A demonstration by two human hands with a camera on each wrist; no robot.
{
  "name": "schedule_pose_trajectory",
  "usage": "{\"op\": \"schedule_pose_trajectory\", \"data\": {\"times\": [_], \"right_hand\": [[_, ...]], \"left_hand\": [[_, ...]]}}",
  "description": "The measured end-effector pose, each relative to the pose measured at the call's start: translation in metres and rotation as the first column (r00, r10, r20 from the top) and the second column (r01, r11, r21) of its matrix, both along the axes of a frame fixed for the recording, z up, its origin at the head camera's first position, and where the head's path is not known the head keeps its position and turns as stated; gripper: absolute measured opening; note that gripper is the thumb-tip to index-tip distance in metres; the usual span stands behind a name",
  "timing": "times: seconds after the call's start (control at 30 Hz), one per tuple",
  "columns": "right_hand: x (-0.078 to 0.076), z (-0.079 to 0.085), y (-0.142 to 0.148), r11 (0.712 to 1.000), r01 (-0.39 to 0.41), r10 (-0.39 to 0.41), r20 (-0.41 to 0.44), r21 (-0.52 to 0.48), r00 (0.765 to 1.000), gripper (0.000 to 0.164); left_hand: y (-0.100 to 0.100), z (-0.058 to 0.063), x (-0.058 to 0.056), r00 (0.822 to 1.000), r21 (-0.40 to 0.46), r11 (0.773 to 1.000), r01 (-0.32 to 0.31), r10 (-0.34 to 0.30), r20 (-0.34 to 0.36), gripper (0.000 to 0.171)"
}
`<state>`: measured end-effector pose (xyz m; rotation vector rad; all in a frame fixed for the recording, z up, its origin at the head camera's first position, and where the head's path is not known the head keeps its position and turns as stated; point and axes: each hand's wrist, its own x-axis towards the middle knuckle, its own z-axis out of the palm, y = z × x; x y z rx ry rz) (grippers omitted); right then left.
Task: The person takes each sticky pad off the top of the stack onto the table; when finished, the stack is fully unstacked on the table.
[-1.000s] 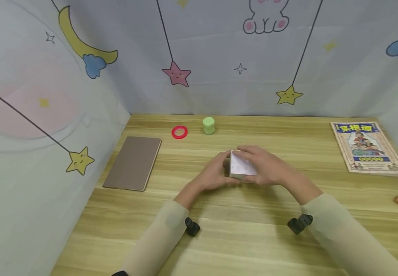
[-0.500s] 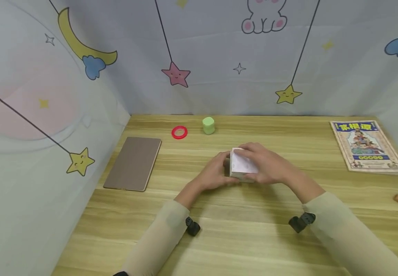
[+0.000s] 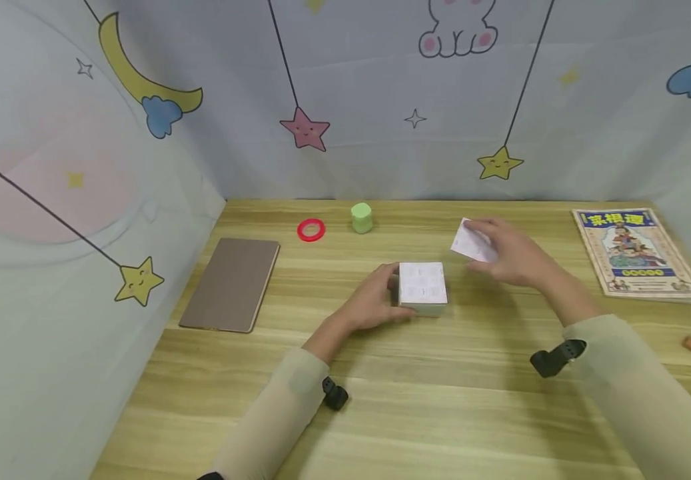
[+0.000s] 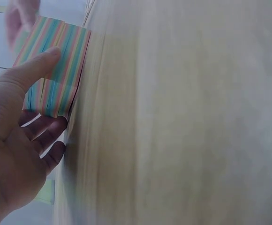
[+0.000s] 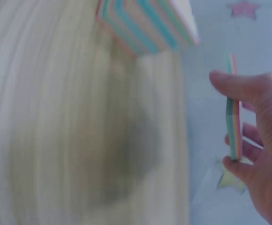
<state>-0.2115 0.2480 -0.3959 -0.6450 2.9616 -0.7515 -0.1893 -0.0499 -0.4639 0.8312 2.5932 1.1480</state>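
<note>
Dividing appears in hand: the left grip [image 3: 370, 301] clasps the paper stack [image 3: 422, 283] on the counter [image 3: 417, 407], the right grip [image 3: 510, 257] pinches a sheaf [image 3: 468, 241] to the stack's right, and the next move likely needs firm pinching.

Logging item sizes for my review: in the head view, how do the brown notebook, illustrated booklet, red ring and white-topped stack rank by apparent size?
Largest to smallest:
1. Illustrated booklet
2. Brown notebook
3. White-topped stack
4. Red ring
</note>
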Motion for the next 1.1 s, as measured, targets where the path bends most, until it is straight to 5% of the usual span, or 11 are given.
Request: {"op": "schedule_pose_trajectory", "data": {"times": [0.2, 0.47, 1.1], "right_hand": [[-0.008, -0.027, 0.036, 0.991, 0.122, -0.125, 0.063, 0.046, 0.990, 0.078], [-0.007, -0.060, 0.073, 0.983, 0.177, -0.179, 0.042, 0.051, 0.983, 0.075], [-0.001, -0.050, 0.069, 0.979, 0.160, -0.167, 0.052, 0.124, 0.985, 0.080]], "left_hand": [[-0.001, 0.001, 0.001, 1.000, 0.000, 1.000, 0.003, -0.003, 0.003, 0.092], [-0.001, 0.000, 0.000, 1.000, -0.001, 1.000, 0.000, 0.000, 0.005, 0.092], [-0.001, 0.000, 0.000, 1.000, -0.015, 1.000, 0.006, -0.006, -0.009, 0.092]]}}
